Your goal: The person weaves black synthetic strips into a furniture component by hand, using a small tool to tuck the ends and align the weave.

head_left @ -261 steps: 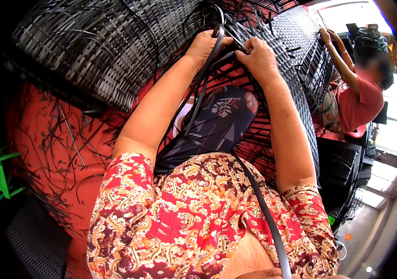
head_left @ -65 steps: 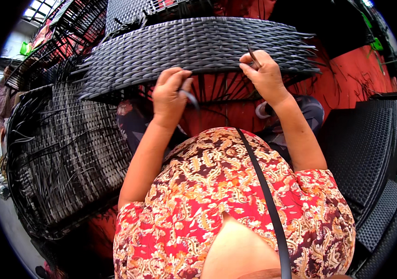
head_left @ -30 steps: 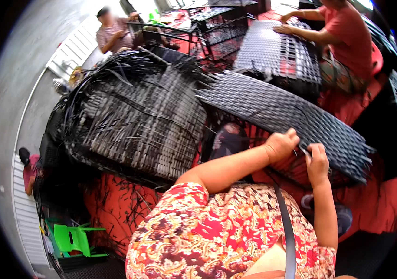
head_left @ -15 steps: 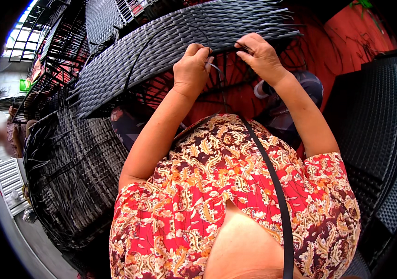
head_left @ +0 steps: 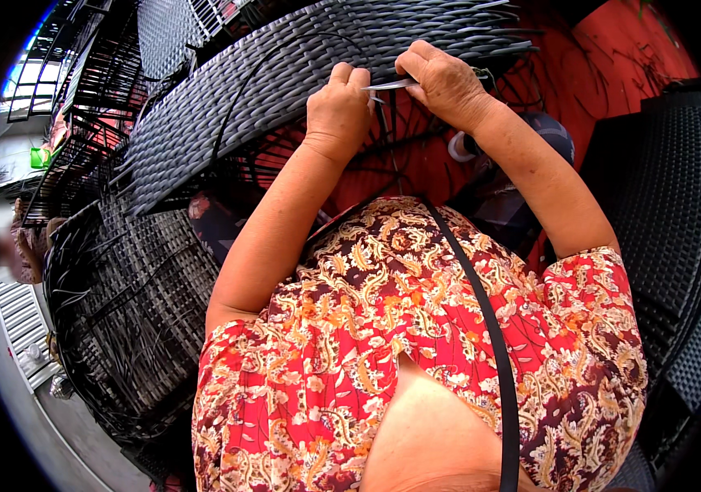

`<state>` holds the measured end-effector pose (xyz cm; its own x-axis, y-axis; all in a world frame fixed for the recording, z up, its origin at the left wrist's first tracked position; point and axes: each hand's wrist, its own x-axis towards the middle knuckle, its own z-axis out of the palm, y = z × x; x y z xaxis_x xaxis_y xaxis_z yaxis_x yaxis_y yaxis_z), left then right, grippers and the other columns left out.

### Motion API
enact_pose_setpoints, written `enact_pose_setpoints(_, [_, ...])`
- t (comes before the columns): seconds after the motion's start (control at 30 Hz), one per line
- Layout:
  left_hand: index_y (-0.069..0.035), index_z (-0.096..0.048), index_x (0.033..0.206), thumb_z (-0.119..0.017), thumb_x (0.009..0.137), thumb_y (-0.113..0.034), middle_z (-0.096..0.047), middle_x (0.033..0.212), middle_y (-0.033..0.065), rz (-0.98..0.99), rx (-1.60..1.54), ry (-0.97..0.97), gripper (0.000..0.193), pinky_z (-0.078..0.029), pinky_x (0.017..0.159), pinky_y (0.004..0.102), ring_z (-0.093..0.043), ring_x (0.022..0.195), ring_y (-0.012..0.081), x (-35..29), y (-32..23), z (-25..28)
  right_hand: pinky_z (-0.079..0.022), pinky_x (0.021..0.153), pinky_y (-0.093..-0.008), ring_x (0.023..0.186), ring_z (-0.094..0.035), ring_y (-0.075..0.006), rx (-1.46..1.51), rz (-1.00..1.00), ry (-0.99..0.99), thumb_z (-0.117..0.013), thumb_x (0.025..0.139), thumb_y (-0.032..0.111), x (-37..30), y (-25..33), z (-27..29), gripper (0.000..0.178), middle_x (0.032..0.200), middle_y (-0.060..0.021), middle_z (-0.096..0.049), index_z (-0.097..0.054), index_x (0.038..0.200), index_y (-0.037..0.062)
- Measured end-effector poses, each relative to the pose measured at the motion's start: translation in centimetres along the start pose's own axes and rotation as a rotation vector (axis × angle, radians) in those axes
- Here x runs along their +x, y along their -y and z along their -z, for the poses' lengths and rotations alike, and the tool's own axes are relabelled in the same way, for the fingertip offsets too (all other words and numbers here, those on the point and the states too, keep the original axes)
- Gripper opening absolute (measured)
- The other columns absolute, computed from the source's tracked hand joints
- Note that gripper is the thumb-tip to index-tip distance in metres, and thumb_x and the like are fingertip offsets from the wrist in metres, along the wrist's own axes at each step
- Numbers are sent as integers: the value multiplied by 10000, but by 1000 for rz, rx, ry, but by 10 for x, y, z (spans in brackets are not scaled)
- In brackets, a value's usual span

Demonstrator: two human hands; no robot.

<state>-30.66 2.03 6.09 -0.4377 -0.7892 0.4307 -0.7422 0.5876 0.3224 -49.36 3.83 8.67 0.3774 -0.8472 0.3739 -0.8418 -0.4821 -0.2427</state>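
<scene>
As red floor [head_left: 420, 160] shows below, I see right fingers [head_left: 422, 59] clamping a pale sliver [head_left: 390, 85], left fingers [head_left: 358, 77] together, by the woven panel's [head_left: 301, 82] edge.

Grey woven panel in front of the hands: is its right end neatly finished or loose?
Loose: at the right end of the grey woven panel, strand ends stick out unevenly beyond the weave.

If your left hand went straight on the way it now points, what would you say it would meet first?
Most likely the grey woven panel, just beyond the knuckles of the left hand in this view, though depth is unclear.
</scene>
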Motion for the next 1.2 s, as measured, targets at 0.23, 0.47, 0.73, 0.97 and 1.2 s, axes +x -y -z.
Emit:
enact_pose_setpoints(0.23, [-97,-551,936,-678,743,-130,-552,896,88,-55,-47,37,233,-497,608,415,-592,739,329,-2,2,1,-518,732,-359,890,-588,-276,35,37,-64,-696,702,59,-7,-6,-8,272,902,-67,-514,-509,897,96])
enact_pose_setpoints(0.47, [-55,-605,875,-701,766,-121,-587,852,84,1,-248,-56,160,-502,639,353,-596,740,290,0,4,7,-437,618,-197,660,-467,-35,601,-349,-251,-695,771,14,-25,-31,17,214,880,43,-555,-613,955,87])
enact_pose_setpoints(0.73, [-131,-606,867,-674,776,-163,-580,887,16,-138,-135,-62,118,-500,593,375,-610,714,265,11,-7,1,-497,753,-290,879,-591,-184,409,-183,-257,-670,770,44,-35,-21,12,200,941,-33,-561,-615,961,66])
enact_pose_setpoints(0.97, [-134,-589,841,-677,769,-172,-570,849,24,-72,-199,-19,120,-492,596,376,-601,729,269,10,-4,-1,-505,754,-343,884,-601,-232,122,-123,-167,-661,781,103,-29,-20,6,186,953,-12,-564,-592,953,120])
enact_pose_setpoints(1.2, [-129,-577,831,-673,775,-173,-570,824,24,-70,-221,-19,120,-490,592,378,-600,725,273,10,-7,3,-502,746,-316,860,-593,-245,82,-96,-176,-670,704,-1,-29,-14,10,265,923,-37,-558,-560,932,78])
